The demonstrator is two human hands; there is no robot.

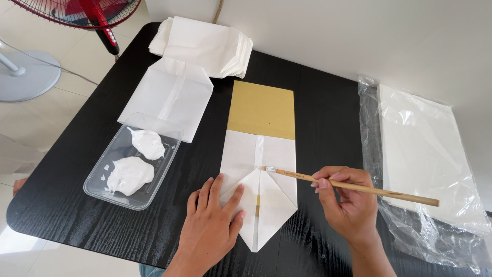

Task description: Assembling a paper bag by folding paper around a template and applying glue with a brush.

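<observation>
A white paper piece folded to a point at its near end lies on the black table, over a tan cardboard strip. My left hand rests flat on the folded paper's left flap, pressing it down. My right hand grips a wooden brush like a pen. Its white-tipped bristle end touches the paper at the top of the folded flaps.
A clear plastic tray with two blobs of white paste sits at left. A finished white paper bag and a stack of several more lie behind it. A plastic-wrapped sheet pack is at right. A red fan stands on the floor.
</observation>
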